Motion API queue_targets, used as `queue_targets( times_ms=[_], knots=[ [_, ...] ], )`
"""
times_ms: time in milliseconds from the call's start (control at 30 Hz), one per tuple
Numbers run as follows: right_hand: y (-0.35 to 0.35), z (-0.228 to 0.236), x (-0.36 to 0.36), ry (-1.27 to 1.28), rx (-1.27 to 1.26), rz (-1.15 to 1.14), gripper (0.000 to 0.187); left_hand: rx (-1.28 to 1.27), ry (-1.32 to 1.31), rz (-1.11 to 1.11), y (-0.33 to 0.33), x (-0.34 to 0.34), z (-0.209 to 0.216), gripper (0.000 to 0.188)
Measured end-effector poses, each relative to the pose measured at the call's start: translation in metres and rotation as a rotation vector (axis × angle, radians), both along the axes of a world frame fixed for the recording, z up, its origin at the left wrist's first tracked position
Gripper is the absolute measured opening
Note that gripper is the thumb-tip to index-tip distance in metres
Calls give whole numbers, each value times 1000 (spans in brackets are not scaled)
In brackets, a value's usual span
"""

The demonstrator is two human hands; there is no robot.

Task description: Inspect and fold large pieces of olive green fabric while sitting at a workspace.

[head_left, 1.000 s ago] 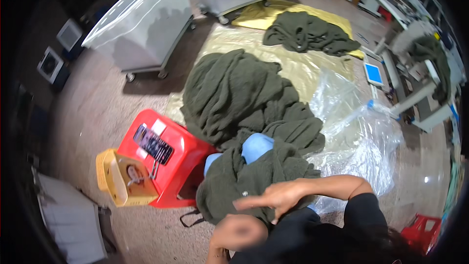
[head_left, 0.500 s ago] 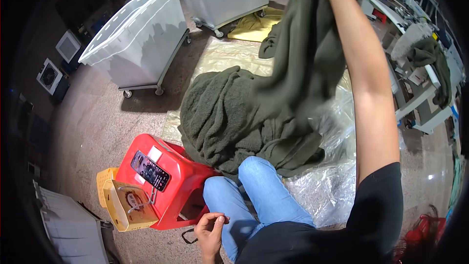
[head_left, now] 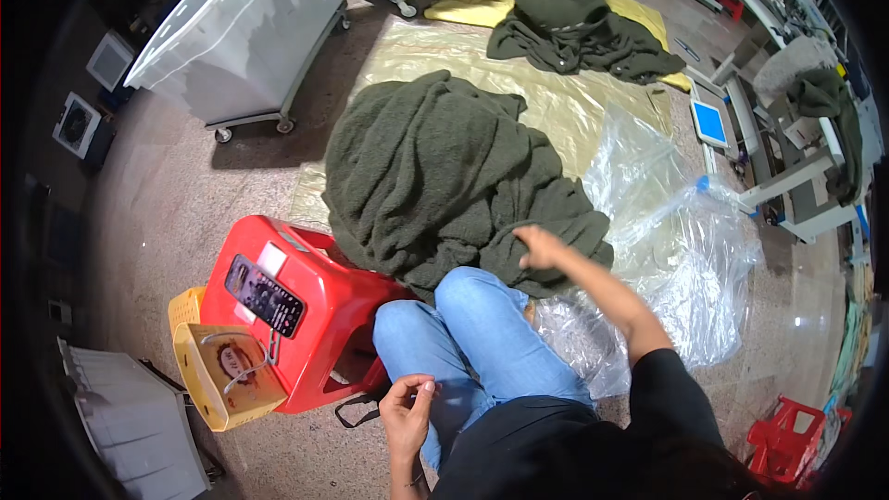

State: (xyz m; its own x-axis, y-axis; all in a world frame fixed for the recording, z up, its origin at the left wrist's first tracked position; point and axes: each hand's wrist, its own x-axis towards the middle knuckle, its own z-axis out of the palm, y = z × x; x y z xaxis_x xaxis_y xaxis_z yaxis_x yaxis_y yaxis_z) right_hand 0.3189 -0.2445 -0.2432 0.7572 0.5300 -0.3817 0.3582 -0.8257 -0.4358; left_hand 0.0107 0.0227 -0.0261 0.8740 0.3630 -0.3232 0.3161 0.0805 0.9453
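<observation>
A large heap of dark green fleecy cloth [head_left: 417, 167] lies crumpled in front of my knees. At its near right side, my right hand [head_left: 542, 249] reaches to the cloth with its fingers apart; whether a fingertip touches the fabric is hard to see. My left hand [head_left: 407, 415] is beside my left thigh, thumb and fingertips pinched together. Anything between those fingertips is too small to make out. Farther off, a second dark green cloth pile [head_left: 579, 42] rests on a yellow sheet [head_left: 639, 11].
A red plastic stool [head_left: 319, 278] at left bears a phone [head_left: 264, 295]; a yellow paper bag [head_left: 227, 380] hangs by it. White wheeled bins [head_left: 250, 46] stand beyond. Clear plastic sheeting [head_left: 685, 268] spreads at right, near a machine table [head_left: 787, 181]. A red basket [head_left: 785, 437] sits lower right.
My right hand has let go of the raised dark green cloth, now on the far pile, and come down to the near heap. My left hand stays pinched by my thigh.
</observation>
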Motion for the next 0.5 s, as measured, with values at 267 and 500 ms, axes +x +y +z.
queue_targets(
  times_ms=[267,500],
  knots=[
    [7,-58,-54,-621,-113,-152,14,3,122,-30,-7,6,-8,10],
    [-29,41,10,-429,708,-918,31,-39,112,-48,-8,26,-26,11]
  ],
)
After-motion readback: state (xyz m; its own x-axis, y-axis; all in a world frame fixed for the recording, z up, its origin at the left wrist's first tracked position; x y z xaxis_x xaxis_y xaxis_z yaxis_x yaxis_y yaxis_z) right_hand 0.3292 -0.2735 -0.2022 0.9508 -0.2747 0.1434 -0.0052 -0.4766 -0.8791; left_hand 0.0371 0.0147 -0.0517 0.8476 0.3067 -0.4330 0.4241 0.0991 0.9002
